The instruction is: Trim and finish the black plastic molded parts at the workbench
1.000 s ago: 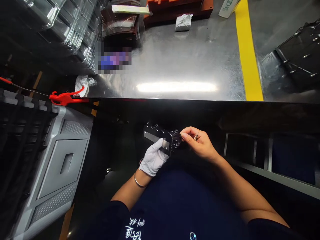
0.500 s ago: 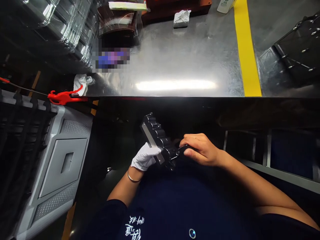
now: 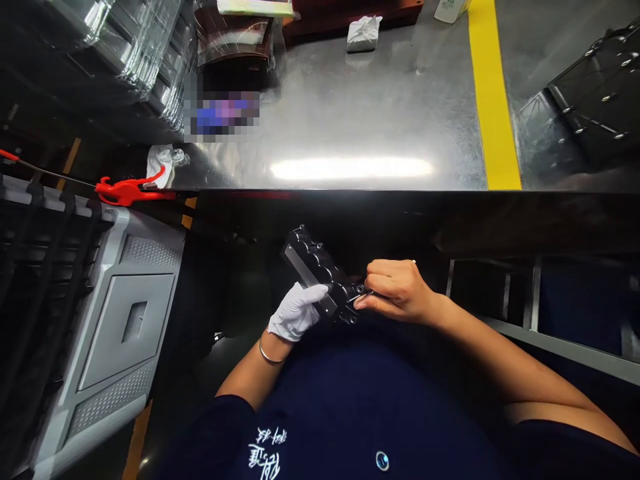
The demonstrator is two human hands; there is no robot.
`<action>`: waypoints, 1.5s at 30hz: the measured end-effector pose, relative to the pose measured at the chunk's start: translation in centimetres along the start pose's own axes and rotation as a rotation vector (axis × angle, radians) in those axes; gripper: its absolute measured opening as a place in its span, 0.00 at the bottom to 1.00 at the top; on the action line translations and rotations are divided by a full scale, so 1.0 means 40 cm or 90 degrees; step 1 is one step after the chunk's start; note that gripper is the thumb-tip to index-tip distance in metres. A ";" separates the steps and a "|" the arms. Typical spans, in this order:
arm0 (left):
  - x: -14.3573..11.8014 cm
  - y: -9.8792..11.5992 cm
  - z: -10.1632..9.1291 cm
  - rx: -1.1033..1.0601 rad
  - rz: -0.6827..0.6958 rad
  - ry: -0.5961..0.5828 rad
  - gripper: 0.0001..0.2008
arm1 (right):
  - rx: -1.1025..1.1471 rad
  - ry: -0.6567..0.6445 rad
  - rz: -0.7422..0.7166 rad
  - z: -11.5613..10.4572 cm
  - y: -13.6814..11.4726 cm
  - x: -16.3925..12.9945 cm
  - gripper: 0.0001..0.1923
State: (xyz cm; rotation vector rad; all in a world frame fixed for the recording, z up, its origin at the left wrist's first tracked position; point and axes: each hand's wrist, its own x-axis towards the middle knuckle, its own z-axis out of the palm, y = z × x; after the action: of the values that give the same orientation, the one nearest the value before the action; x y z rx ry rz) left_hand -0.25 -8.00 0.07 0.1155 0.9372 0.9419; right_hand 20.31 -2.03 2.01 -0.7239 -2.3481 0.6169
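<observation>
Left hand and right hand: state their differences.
The left hand wears a white glove; the right hand is ungloved. The left hand holds the black part, thumb over its grey strip; the right hand's bent fingers are at the part's end. Both reach one part.

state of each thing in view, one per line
left hand, white-gloved, gripping the black part
right hand, bare, fingers closed at the part's end
black part, held tilted, off the metal table
red tool, not held
grey panel, appears shut
yellow tape, flat on the table
white packet, wrinkled, resting on the table
</observation>
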 end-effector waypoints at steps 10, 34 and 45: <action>0.001 -0.003 0.021 -0.047 -0.033 0.032 0.12 | 0.019 0.038 0.040 0.007 0.000 0.000 0.24; -0.024 0.037 0.084 -0.450 -0.199 0.041 0.15 | -0.035 0.057 0.034 -0.026 0.049 0.009 0.14; -0.052 0.026 0.099 -0.380 -0.216 0.033 0.20 | 0.003 -0.104 -0.018 -0.068 0.077 0.036 0.23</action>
State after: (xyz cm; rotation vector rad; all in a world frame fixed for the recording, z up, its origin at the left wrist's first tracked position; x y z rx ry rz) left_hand 1.46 -7.71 4.30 -0.5604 0.6620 0.8715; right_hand 22.19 1.83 2.77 -0.6596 -2.5008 0.6923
